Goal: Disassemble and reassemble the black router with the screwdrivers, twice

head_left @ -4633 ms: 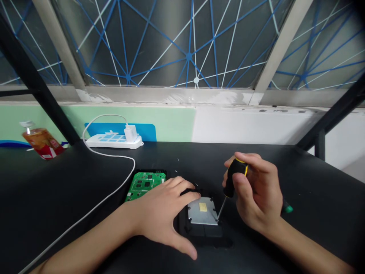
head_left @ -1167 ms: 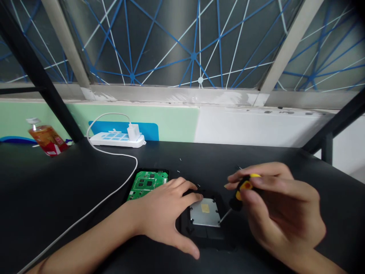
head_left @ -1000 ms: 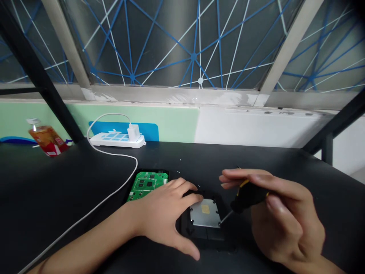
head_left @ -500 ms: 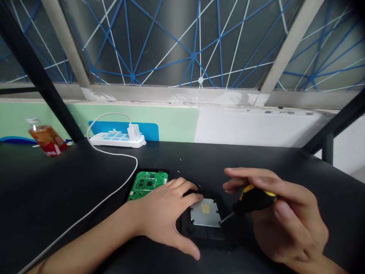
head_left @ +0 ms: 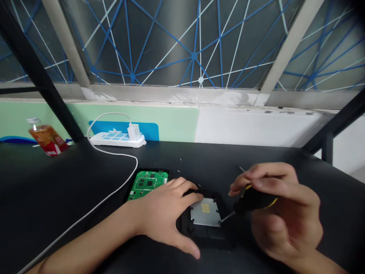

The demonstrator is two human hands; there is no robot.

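A black plastic casing (head_left: 199, 233) lies on the table, with a silver metal plate (head_left: 204, 218) set in it and a small yellow sticker on the plate. My left hand (head_left: 168, 217) rests over the casing's left side, fingers spread, one fingertip touching the plate's upper edge. In my right hand (head_left: 285, 213) is a black-and-yellow screwdriver (head_left: 252, 198), its tip at the screw in the plate's lower right corner. Partly behind my left hand, a green circuit board (head_left: 148, 184) sits in a black housing.
Several tiny screws (head_left: 178, 171) lie beyond the casing, and a thin metal rod (head_left: 240, 168) shows behind my right hand. A white power strip (head_left: 116, 140) with a plugged-in charger stands by the wall. Its white cable (head_left: 114, 190) crosses the table's left side. A drink bottle (head_left: 47, 137) stands far left.
The fingers of my right hand have shifted around the screwdriver handle, which has turned. The screwdriver's tip stays at the same corner. My left hand has not visibly moved.
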